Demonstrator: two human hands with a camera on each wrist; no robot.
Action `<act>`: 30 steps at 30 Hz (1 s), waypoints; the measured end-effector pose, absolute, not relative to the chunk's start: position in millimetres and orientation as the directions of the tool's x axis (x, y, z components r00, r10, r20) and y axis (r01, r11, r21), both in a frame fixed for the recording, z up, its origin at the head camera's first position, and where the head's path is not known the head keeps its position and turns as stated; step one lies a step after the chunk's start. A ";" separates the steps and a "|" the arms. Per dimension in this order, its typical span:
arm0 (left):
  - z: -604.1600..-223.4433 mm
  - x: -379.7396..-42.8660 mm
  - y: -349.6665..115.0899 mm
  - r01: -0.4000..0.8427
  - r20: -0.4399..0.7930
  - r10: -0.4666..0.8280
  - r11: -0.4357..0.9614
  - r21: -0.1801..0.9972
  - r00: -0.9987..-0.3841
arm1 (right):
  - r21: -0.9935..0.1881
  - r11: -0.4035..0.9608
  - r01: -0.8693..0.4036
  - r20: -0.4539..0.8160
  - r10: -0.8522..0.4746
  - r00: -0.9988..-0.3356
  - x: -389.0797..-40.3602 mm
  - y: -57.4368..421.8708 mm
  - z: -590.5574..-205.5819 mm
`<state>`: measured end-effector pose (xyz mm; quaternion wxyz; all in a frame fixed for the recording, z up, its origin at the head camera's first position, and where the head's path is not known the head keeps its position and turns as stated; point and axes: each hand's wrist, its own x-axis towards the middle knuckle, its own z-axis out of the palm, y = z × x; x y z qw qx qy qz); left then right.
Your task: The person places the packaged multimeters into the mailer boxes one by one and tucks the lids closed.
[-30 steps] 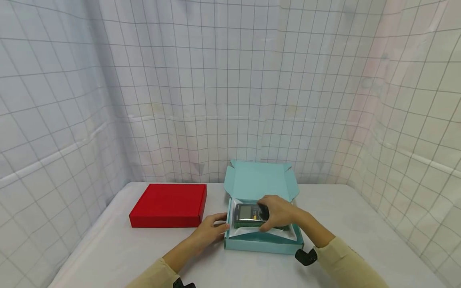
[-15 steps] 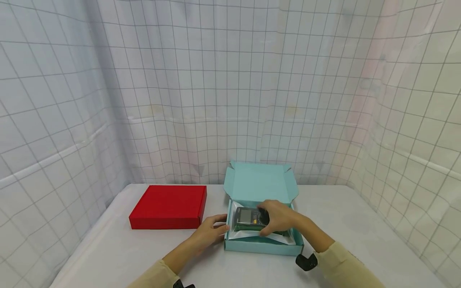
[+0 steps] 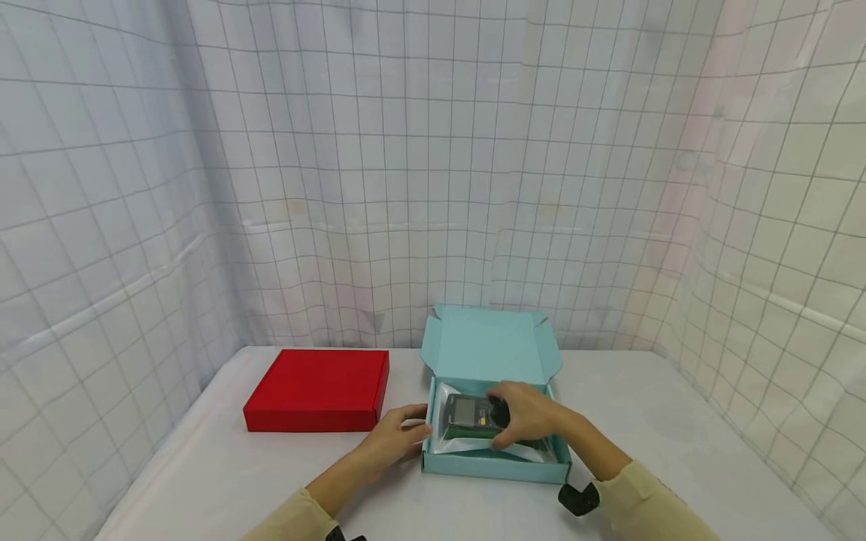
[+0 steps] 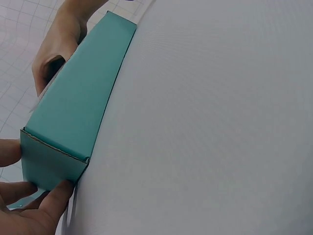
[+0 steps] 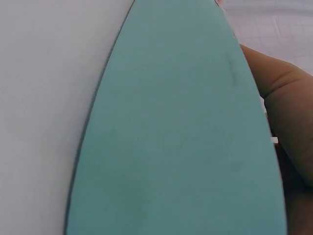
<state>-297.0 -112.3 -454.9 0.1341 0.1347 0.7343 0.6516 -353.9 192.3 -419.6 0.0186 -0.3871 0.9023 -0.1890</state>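
A dark digital multimeter (image 3: pixel 464 413) with a green edge lies in a clear plastic bag (image 3: pixel 463 445), inside a teal cardboard box (image 3: pixel 497 467) whose lid (image 3: pixel 492 343) stands up at the back. From above, my right hand (image 3: pixel 529 412) grips the multimeter, thumb on the near side and fingers on the far side, covering its right part. My left hand (image 3: pixel 395 436) touches the box's left end. In the left wrist view, the fingertips (image 4: pixel 58 192) press against the end wall (image 4: pixel 53 159). The right wrist view shows the front wall (image 5: pixel 176 122) and the right thumb (image 5: pixel 288 98) behind it.
A closed red box (image 3: pixel 318 387) lies left of the teal box on the white-covered table (image 3: pixel 169 481). White grid-patterned curtains (image 3: pixel 419 165) surround the table at the back and sides.
My right hand has lowered the bagged multimeter a little deeper into the teal box. The left hand has stayed at the box's left end.
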 end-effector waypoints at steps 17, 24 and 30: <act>-456.0 -298.5 -110.5 0.006 -0.027 0.360 0.089 0.996 -0.932 | -0.403 0.607 -0.685 0.122 -0.706 -0.697 -351.2 203.1 -427.0; -454.4 -297.1 -110.2 0.006 -0.027 0.355 0.092 0.996 -0.934 | -0.393 0.616 -0.683 0.102 -0.709 -0.698 -351.7 204.9 -428.1; -454.6 -296.7 -111.0 0.001 -0.033 0.363 0.094 0.996 -0.931 | -0.396 0.618 -0.679 0.083 -0.712 -0.697 -350.7 205.2 -427.5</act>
